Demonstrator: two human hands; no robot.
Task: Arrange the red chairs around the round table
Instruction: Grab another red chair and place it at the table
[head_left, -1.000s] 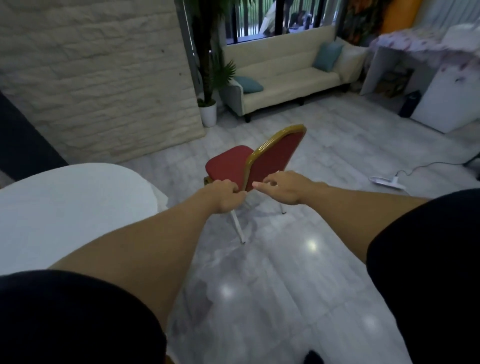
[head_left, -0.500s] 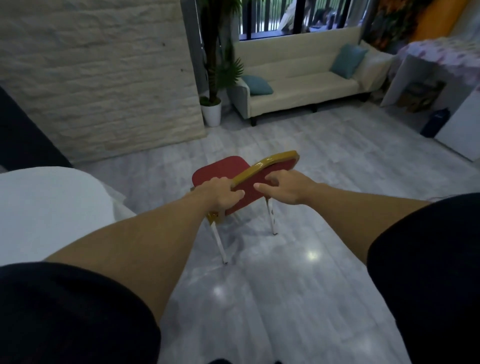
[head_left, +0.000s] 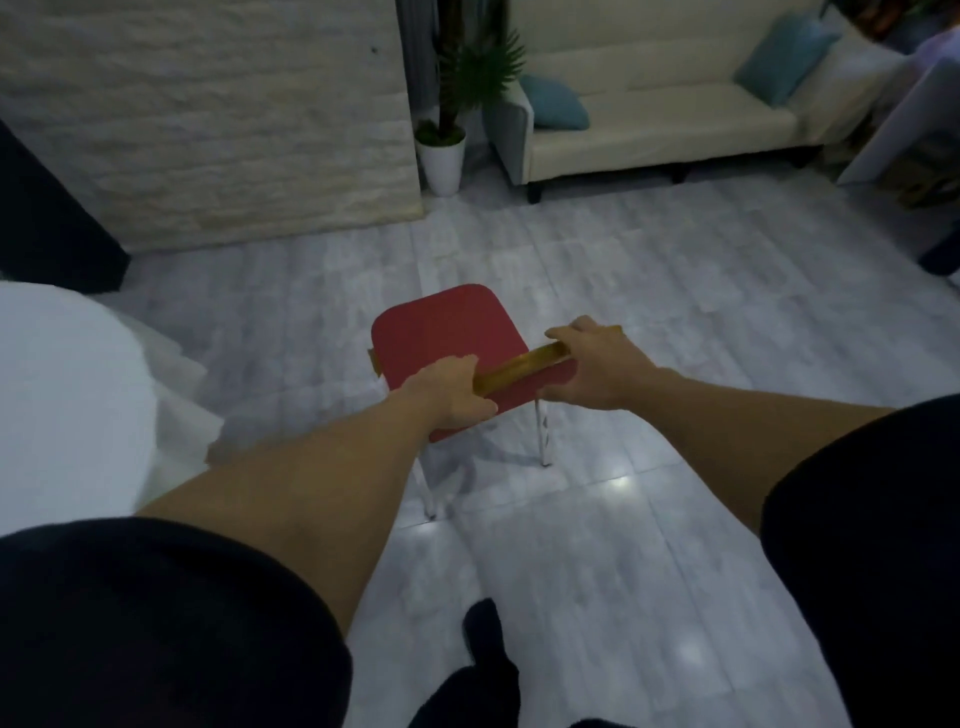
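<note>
A red chair (head_left: 441, 332) with a gold-framed back and white legs stands on the grey floor in the middle of the view, its seat facing away from me. My left hand (head_left: 451, 391) grips the left end of the gold top rail. My right hand (head_left: 592, 364) grips the right end of the same rail. The round table (head_left: 67, 395), covered by a white cloth, fills the left edge, about a chair's width from the chair.
A cream sofa (head_left: 649, 130) with blue cushions stands at the back, and a potted plant (head_left: 447, 140) sits beside a pale brick wall (head_left: 208, 119). A white desk (head_left: 909, 119) stands at the far right. My dark shoe (head_left: 483, 634) is on the floor below the chair.
The chair has come down from a tilted, raised pose and now stands upright, closer to me. My view has tipped downward, and both hands have kept their hold on the back.
</note>
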